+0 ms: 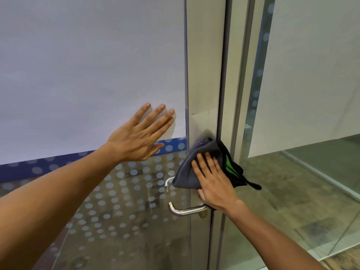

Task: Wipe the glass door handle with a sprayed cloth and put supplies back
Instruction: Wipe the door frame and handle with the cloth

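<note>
Now, left to right, as seen from beside the person:

Left hand (pixel 139 136): raised flat, grip spread, fingers apart, laid against or just off the frosted part of the glass door (pixel 87 65); contact cannot be told. It holds nothing.

Dotted band (pixel 58 164): a blue strip with pale dots runs under the left palm, and below it the glass turns clear with rows of grey dots.

Far-side handle (pixel 169 182): a small chrome curve shows through the glass, just left of the cloth and below the left hand's fingertips.

Door handle (pixel 185 210): a chrome lever, level, below the right hand; its bent end points toward the left arm, and its root meets the frame right by the right wrist.

Door frame (pixel 202 75): a pale metal upright between the two hands' reach, with a dark seam along its right edge.

Cloth (pixel 188 172): grey, folded, with a green patch and black edging on the side away from the left hand; it lies against the frame above the lever, under the right fingers.

Right hand (pixel 213 182): palm down, grip flattened on the cloth, fingers pressed close together, pushing it against the frame; thumb hidden.

Side panel (pixel 302 172): clear glass beyond the right hand, floor seen through it.
</note>
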{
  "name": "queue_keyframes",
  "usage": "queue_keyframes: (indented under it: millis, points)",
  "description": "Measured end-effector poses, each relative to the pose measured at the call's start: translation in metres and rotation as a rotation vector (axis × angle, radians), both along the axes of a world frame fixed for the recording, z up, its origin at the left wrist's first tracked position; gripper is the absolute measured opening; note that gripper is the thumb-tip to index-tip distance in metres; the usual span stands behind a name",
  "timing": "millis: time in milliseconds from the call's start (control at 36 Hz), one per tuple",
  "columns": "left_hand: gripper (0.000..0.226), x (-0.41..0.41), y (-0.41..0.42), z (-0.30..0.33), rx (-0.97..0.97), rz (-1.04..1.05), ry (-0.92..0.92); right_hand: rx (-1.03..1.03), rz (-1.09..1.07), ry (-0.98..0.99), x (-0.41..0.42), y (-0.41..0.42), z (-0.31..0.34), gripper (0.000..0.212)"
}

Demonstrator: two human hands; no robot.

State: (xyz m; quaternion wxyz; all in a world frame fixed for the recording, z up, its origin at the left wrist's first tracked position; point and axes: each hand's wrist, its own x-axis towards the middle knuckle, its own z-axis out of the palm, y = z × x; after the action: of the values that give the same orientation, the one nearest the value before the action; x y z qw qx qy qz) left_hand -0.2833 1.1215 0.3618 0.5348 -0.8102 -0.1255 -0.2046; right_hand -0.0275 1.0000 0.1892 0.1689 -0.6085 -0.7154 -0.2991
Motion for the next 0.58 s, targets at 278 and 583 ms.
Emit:
queue_keyframes:
  millis: [278, 583]
  points:
    - [0.077, 0.001, 0.001, 0.0, -0.019, 0.003, -0.003, -0.098, 0.315, 1.023, 0.006, -0.052, -0.01, 0.066]
    - [0.077, 0.0, 0.0, 0.0, 0.011, 0.004, -0.007, 0.771, 0.248, 1.442, -0.001, -0.065, 0.081, 0.051]
